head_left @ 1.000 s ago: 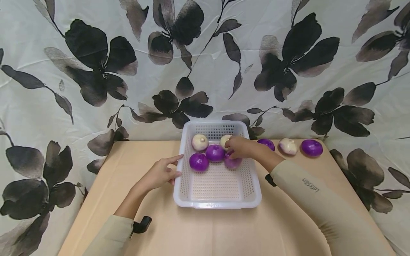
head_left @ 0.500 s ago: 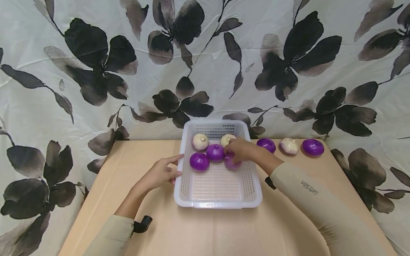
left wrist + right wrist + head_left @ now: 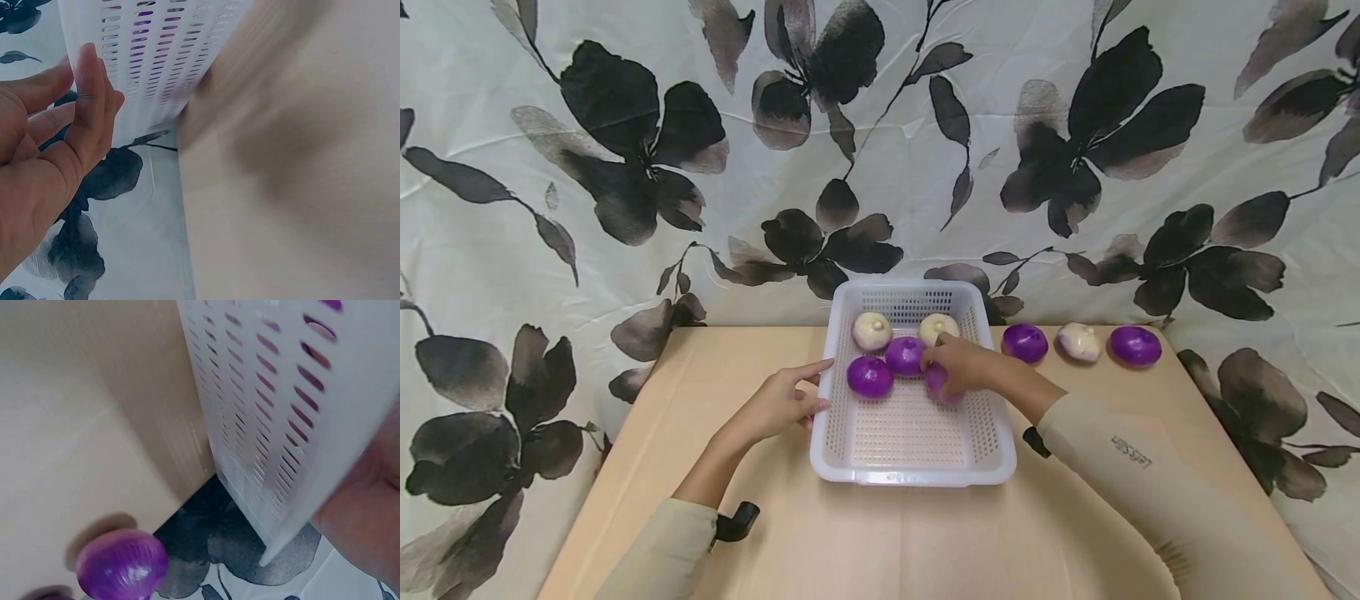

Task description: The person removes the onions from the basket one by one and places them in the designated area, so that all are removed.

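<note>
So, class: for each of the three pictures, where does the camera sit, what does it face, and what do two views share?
Head: worn high, looking down at the table, white basket, both hands and sleeves.
Left wrist: beside the left hand, facing the basket's slotted side wall.
Right wrist: low outside the basket, showing its wall, a purple onion on the table; only a bit of hand.
Shared: the basket shows in all three.

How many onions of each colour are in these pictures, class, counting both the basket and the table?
Purple onions: 5; one in the basket under the right hand, two more there, two on the table.
White onions: 3.
Total: 8.
</note>
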A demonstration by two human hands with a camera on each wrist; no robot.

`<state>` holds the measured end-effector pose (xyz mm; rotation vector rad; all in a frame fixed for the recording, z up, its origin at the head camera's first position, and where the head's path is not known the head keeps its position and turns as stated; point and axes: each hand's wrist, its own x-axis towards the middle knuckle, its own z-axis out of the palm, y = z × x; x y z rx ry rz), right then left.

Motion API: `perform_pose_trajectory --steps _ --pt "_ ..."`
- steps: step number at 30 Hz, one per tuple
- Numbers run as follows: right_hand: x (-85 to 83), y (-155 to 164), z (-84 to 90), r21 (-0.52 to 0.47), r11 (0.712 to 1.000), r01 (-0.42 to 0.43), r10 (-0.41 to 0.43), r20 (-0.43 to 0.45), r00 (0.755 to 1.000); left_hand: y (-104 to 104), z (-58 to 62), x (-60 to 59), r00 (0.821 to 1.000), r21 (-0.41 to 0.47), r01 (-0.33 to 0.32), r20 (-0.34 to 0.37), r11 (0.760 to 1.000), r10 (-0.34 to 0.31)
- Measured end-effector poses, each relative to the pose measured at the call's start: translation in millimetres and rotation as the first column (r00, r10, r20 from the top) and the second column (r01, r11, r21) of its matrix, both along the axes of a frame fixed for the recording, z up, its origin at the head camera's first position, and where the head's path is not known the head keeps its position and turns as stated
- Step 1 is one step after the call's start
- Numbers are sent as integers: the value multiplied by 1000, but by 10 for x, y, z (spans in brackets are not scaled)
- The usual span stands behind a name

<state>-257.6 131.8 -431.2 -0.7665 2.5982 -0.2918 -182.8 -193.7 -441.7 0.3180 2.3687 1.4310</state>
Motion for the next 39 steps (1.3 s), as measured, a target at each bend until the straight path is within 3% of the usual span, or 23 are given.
perform_pose_trajectory --steps 7,14,21,31,39 --pt "38 -22 -33 46 999 0 2 -43 999 -2 10 -8 1000 1 0 -3 1000 0" --pt "109 -69 -43 51 999 7 -9 35 999 -9 1 16 1000 9 3 3 1000 -3" --pt "143 -86 -22 54 999 7 -9 49 999 -4 2 29 1000 3 0 11 1000 0" --pt "178 80 152 -128 991 23 -14 76 997 -6 12 28 1000 -4 -4 10 1000 5" --pt "184 379 296 -338 941 29 -18 35 999 -1 4 21 1000 -6 -5 19 1000 6"
